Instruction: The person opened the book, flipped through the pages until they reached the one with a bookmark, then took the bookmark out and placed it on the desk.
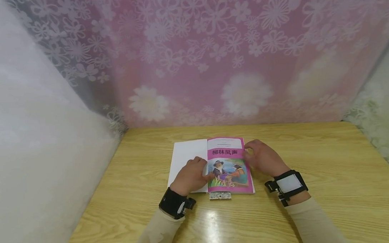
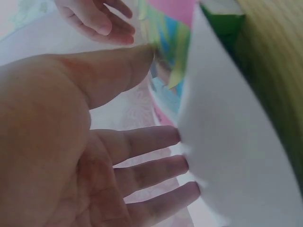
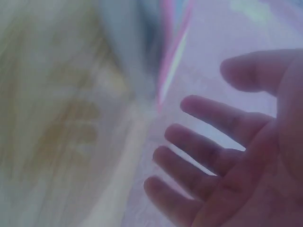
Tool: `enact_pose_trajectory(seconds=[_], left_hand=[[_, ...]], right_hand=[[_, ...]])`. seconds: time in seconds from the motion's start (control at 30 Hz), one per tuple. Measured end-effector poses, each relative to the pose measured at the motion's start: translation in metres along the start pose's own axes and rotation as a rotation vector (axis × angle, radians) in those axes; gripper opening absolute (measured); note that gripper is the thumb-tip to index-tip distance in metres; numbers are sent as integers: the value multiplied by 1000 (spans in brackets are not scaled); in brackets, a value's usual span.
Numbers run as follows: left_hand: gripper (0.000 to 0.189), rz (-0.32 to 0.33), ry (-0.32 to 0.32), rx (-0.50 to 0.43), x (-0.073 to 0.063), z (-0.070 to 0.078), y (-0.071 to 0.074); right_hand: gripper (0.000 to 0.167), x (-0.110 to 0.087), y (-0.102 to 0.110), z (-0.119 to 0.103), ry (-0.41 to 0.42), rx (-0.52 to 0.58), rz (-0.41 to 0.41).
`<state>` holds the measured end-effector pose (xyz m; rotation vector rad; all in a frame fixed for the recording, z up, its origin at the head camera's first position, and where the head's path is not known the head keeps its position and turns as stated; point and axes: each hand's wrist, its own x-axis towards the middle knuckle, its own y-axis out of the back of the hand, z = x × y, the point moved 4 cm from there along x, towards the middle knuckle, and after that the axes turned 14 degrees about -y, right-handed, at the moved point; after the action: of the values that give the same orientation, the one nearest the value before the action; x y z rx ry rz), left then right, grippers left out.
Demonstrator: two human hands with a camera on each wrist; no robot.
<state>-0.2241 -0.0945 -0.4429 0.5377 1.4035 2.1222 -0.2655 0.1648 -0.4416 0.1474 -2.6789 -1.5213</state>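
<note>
Nearest, beige sleeves [image 1: 313,219] over wood-grain surface [image 1: 243,220]. Open book [image 1: 216,163] mid-surface, white page [image 1: 189,150] left, pink page [image 1: 229,166] right. Left hand [image 1: 190,176], fingers extended, touching the white page; right hand [image 1: 264,157], fingers loosely extended, at the right edge; cannot tell if touching. Speckled piece [image 1: 220,196] showing at the book's near edge.

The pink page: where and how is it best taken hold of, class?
Probably pinch the pink page by its right edge, coming from the right, where the right hand is: that edge is free, while the left edge meets the white page at the fold.
</note>
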Motion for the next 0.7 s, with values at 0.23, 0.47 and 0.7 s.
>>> enact_pose_trajectory(seconds=[0.23, 0.47, 0.7], left_hand=[[43, 30, -48, 82, 1, 0, -4], [41, 5, -2, 66, 6, -3, -6], [40, -24, 39, 57, 8, -6, -10]], right_hand=[[44, 4, -4, 21, -98, -115, -82], [32, 8, -6, 22, -58, -240, -58], [33, 7, -10, 23, -45, -286, -70]])
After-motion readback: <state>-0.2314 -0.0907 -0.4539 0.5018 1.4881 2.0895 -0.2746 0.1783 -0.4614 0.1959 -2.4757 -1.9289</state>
